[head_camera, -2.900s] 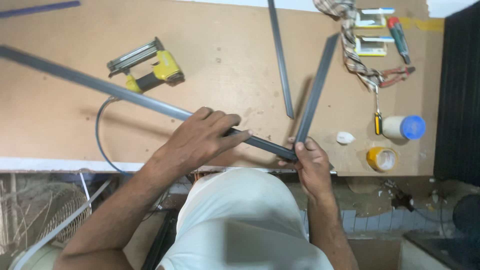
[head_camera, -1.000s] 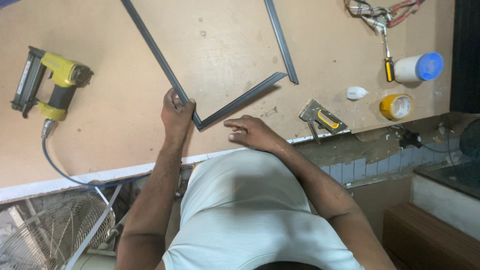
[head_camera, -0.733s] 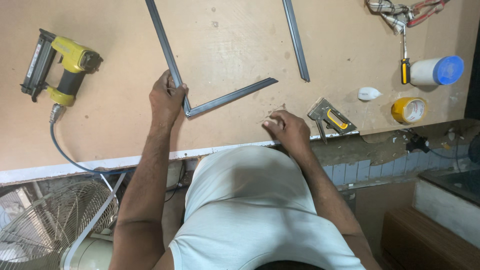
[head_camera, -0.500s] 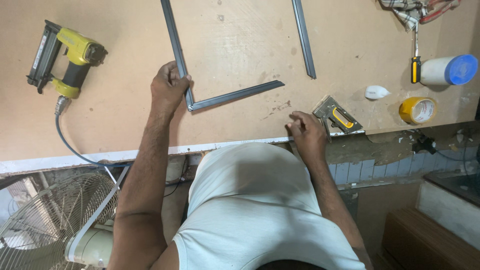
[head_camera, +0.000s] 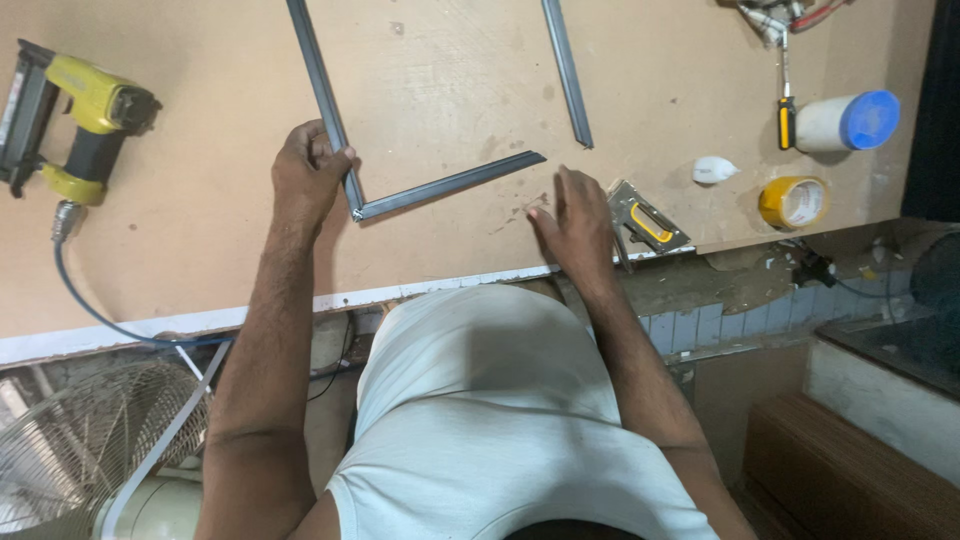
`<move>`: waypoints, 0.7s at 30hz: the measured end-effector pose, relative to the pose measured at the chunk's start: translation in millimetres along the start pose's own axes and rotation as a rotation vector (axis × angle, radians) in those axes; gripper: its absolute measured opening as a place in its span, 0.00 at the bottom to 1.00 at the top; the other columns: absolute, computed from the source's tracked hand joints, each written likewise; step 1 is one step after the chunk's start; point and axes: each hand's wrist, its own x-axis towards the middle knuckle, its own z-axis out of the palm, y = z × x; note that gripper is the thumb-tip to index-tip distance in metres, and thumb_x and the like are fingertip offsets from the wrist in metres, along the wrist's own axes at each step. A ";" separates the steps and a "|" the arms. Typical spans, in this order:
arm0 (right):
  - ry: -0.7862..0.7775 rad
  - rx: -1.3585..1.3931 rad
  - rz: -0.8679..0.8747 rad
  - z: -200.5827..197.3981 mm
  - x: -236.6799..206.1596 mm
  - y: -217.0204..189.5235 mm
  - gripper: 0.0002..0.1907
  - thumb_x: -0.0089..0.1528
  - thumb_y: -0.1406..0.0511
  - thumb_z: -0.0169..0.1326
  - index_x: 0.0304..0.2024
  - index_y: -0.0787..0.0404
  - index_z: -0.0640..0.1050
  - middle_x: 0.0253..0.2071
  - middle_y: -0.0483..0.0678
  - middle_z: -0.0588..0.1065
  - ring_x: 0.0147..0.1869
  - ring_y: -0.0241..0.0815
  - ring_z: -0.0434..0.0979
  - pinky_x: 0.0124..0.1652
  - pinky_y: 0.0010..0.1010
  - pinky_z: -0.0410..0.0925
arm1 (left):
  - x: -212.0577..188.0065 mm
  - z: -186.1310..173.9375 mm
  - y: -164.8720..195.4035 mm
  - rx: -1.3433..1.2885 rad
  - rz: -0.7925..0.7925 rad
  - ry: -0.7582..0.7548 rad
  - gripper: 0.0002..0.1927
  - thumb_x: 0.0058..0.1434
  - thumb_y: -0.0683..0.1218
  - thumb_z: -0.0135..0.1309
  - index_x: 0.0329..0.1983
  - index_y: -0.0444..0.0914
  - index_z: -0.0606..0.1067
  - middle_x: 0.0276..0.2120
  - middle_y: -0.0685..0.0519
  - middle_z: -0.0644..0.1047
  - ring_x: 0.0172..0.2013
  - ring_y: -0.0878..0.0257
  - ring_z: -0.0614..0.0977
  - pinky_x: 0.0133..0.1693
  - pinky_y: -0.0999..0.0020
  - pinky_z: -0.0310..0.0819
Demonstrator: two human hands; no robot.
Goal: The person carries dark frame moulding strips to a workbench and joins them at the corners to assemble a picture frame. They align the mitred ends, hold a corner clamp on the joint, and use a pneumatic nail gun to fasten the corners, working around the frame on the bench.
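Note:
Two grey frame strips meet in a corner on the brown worktable (head_camera: 200, 270). My left hand (head_camera: 308, 172) grips the long strip (head_camera: 322, 85) just above that corner. The short strip (head_camera: 450, 184) runs from the corner up to the right. My right hand (head_camera: 575, 225) lies with its fingers spread on the table, holding nothing. Its fingertips are just left of a hand stapler (head_camera: 645, 222) with a yellow stripe at the table's front edge. A third grey strip (head_camera: 566, 70) lies loose farther back.
A yellow and black nail gun (head_camera: 75, 120) with a hose lies at the far left. At the right are a roll of yellow tape (head_camera: 792, 202), a white jar with a blue lid (head_camera: 845, 120), a screwdriver (head_camera: 786, 105) and a small white piece (head_camera: 716, 169). A fan (head_camera: 95, 450) stands below the table.
My right hand left the short strip and slid right along the table edge, ending beside the stapler. My left hand stayed on the long strip at the corner.

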 end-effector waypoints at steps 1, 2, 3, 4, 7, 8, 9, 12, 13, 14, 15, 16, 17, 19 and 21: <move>0.008 -0.013 -0.004 1.7 10.6 -2.5 0.37 0.58 0.59 0.69 0.64 0.69 0.71 0.57 0.61 0.69 0.60 0.60 0.70 0.53 0.49 0.65 | -1.3 2.5 1.2 -0.043 0.003 -0.007 0.25 0.64 0.40 0.59 0.63 0.28 0.69 0.35 0.53 0.79 0.36 0.68 0.83 0.38 0.73 0.82; 0.015 -0.025 -0.010 3.8 19.6 -6.0 0.35 0.58 0.60 0.68 0.63 0.68 0.72 0.55 0.59 0.70 0.58 0.59 0.70 0.52 0.49 0.66 | -2.7 4.4 2.9 -0.085 0.005 -0.013 0.25 0.64 0.40 0.59 0.63 0.28 0.68 0.36 0.53 0.80 0.38 0.68 0.85 0.40 0.73 0.83; 0.022 -0.036 -0.016 4.1 26.2 -9.1 0.33 0.58 0.61 0.68 0.62 0.68 0.73 0.53 0.58 0.71 0.56 0.58 0.71 0.51 0.49 0.66 | -3.7 6.5 5.0 -0.071 0.010 -0.011 0.25 0.64 0.40 0.59 0.63 0.28 0.68 0.36 0.52 0.80 0.39 0.66 0.85 0.40 0.72 0.83; 0.042 -0.050 0.000 2.9 31.1 -12.7 0.28 0.58 0.61 0.68 0.57 0.66 0.75 0.51 0.56 0.72 0.55 0.57 0.72 0.51 0.48 0.66 | -4.7 8.1 6.7 -0.058 0.016 -0.006 0.25 0.64 0.39 0.59 0.63 0.27 0.69 0.37 0.51 0.81 0.39 0.65 0.85 0.41 0.72 0.83; 0.090 -0.066 0.018 -0.3 37.2 -16.2 0.17 0.60 0.62 0.67 0.46 0.61 0.78 0.45 0.53 0.72 0.52 0.54 0.73 0.49 0.48 0.65 | -7.2 12.0 10.8 -0.013 0.000 0.021 0.26 0.63 0.39 0.60 0.63 0.28 0.69 0.36 0.50 0.81 0.39 0.65 0.85 0.40 0.71 0.82; 0.099 -0.056 0.004 -2.0 37.2 -15.9 0.15 0.60 0.62 0.66 0.45 0.62 0.77 0.44 0.52 0.72 0.51 0.54 0.73 0.49 0.47 0.65 | -8.0 12.9 11.8 0.004 -0.012 0.031 0.26 0.63 0.39 0.60 0.63 0.28 0.69 0.36 0.51 0.81 0.38 0.66 0.85 0.39 0.72 0.81; 0.106 -0.046 -0.007 -3.4 36.4 -14.7 0.14 0.61 0.63 0.65 0.44 0.62 0.77 0.43 0.52 0.72 0.51 0.53 0.73 0.49 0.47 0.65 | -8.9 14.2 12.6 0.016 0.001 0.039 0.25 0.63 0.40 0.60 0.63 0.28 0.70 0.36 0.51 0.81 0.38 0.66 0.84 0.39 0.71 0.81; 0.163 -0.028 -0.053 -6.5 37.7 -4.1 0.11 0.63 0.66 0.64 0.44 0.61 0.77 0.43 0.50 0.73 0.51 0.53 0.74 0.49 0.46 0.65 | -7.7 21.4 15.8 0.032 0.040 0.057 0.24 0.64 0.40 0.61 0.62 0.28 0.71 0.36 0.51 0.80 0.36 0.67 0.82 0.38 0.71 0.79; 0.178 -0.005 -0.053 -7.4 37.0 1.0 0.10 0.63 0.66 0.63 0.45 0.60 0.77 0.43 0.50 0.74 0.51 0.53 0.75 0.49 0.45 0.65 | -7.9 24.6 16.7 0.027 0.043 0.057 0.24 0.64 0.40 0.61 0.62 0.28 0.71 0.36 0.51 0.80 0.36 0.67 0.82 0.38 0.71 0.79; 0.197 0.019 -0.054 -7.6 37.4 6.7 0.10 0.63 0.67 0.62 0.45 0.60 0.77 0.44 0.49 0.74 0.51 0.53 0.75 0.49 0.45 0.65 | -6.5 28.1 18.1 0.024 0.051 0.059 0.24 0.65 0.40 0.61 0.62 0.28 0.71 0.36 0.52 0.80 0.36 0.68 0.82 0.38 0.71 0.79; 0.217 0.043 -0.055 -8.9 38.7 13.5 0.09 0.63 0.68 0.62 0.45 0.60 0.77 0.44 0.49 0.74 0.52 0.52 0.75 0.49 0.44 0.65 | -4.3 32.7 20.8 0.027 0.050 0.063 0.24 0.65 0.41 0.61 0.62 0.28 0.72 0.36 0.52 0.80 0.37 0.68 0.81 0.39 0.72 0.78; 0.223 0.024 -0.060 -10.1 39.4 20.9 0.09 0.63 0.68 0.62 0.45 0.60 0.78 0.43 0.48 0.75 0.51 0.52 0.75 0.49 0.44 0.64 | -2.4 37.5 23.0 0.033 0.047 0.066 0.24 0.65 0.41 0.61 0.62 0.29 0.72 0.37 0.52 0.80 0.37 0.68 0.81 0.39 0.72 0.78; 0.226 0.007 -0.066 -10.8 40.4 28.3 0.08 0.63 0.68 0.62 0.45 0.59 0.78 0.43 0.48 0.75 0.50 0.51 0.76 0.48 0.44 0.64 | -1.0 42.6 25.0 0.040 0.040 0.072 0.24 0.65 0.41 0.62 0.62 0.29 0.72 0.37 0.53 0.80 0.37 0.68 0.81 0.39 0.72 0.78; 0.223 0.012 -0.064 -10.4 40.7 42.4 0.08 0.63 0.68 0.62 0.45 0.59 0.79 0.42 0.47 0.76 0.49 0.49 0.76 0.47 0.43 0.64 | 0.4 52.3 27.8 0.064 0.024 0.095 0.24 0.65 0.41 0.62 0.63 0.30 0.72 0.38 0.52 0.80 0.37 0.68 0.81 0.38 0.72 0.78; 0.228 0.044 -0.058 -9.5 44.9 58.2 0.08 0.63 0.68 0.63 0.45 0.59 0.80 0.42 0.47 0.76 0.49 0.49 0.76 0.47 0.42 0.64 | 8.4 65.6 31.6 0.081 0.049 0.114 0.24 0.65 0.41 0.62 0.63 0.31 0.73 0.39 0.52 0.80 0.37 0.68 0.80 0.38 0.71 0.78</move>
